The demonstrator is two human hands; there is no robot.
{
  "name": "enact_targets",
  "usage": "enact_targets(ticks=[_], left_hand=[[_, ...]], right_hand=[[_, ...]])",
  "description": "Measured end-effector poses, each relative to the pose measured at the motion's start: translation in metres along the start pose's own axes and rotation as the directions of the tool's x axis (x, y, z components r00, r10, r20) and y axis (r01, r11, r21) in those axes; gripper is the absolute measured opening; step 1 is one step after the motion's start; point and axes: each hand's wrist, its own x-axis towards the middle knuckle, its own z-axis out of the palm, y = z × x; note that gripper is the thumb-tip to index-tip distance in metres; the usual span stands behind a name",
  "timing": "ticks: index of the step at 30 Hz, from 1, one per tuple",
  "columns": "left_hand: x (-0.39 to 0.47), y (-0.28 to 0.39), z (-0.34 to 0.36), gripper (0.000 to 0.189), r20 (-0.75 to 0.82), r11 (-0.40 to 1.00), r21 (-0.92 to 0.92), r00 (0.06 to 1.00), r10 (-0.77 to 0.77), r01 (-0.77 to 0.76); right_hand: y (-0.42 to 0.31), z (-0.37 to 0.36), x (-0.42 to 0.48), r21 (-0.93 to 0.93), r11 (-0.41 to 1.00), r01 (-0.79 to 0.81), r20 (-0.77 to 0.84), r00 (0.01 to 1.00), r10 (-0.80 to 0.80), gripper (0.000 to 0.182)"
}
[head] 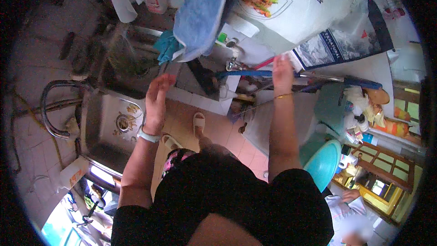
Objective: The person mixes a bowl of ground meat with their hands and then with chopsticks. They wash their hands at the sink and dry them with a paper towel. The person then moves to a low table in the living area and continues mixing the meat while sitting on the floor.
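My left hand [157, 104], with a pale band on its wrist, is raised over the near rim of a steel sink [112, 119]. Its fingers are extended and nothing shows in them. A teal cloth [168, 47] hangs beyond its fingertips, below a blue fabric pad with a pale edge [201, 13]. My right hand [282, 71] is held up with fingers straight, and no object shows in it. Behind it runs a long pole with blue sections [251, 73]; whether they touch is unclear. A dark-and-white printed bag [336, 49] lies just beyond that hand.
A curved faucet [51, 123] stands left of the sink, whose drain [125, 122] holds food scraps. At the top is a large plastic package [307, 10] bearing writing. A teal basin [322, 165] leans at right. Another person [346, 208] is at lower right.
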Motion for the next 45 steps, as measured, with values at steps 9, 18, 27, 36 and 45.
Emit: enact_targets(ticks=[9,18,27,36,45], left_hand=[[-0.104,-0.052,-0.058,0.021,-0.034,0.93,0.263,0.966,-0.257,0.257],[-0.116,-0.067,-0.042,0.019,-0.02,0.967,0.167,0.982,-0.189,0.19],[-0.126,-0.065,-0.055,0.022,-0.081,0.933,0.206,0.956,-0.283,0.294],[-0.134,-0.09,-0.053,0.022,-0.069,0.953,0.214,0.977,-0.203,0.214],[-0.149,-0.074,-0.063,0.029,-0.155,0.887,0.334,0.946,-0.283,0.32]], right_hand=[[-0.019,-0.069,-0.053,-0.824,0.042,0.566,0.564,0.825,-0.047,0.051],[0.023,-0.085,-0.004,-0.32,0.896,-0.309,-0.401,0.901,0.168,0.027],[-0.022,-0.055,-0.033,-0.775,0.479,0.411,0.48,0.877,0.025,0.043],[-0.004,-0.107,0.065,0.094,0.995,-0.032,0.117,0.993,0.021,0.027],[-0.02,-0.16,-0.018,-0.849,-0.523,-0.083,-0.084,0.996,-0.022,0.047]])
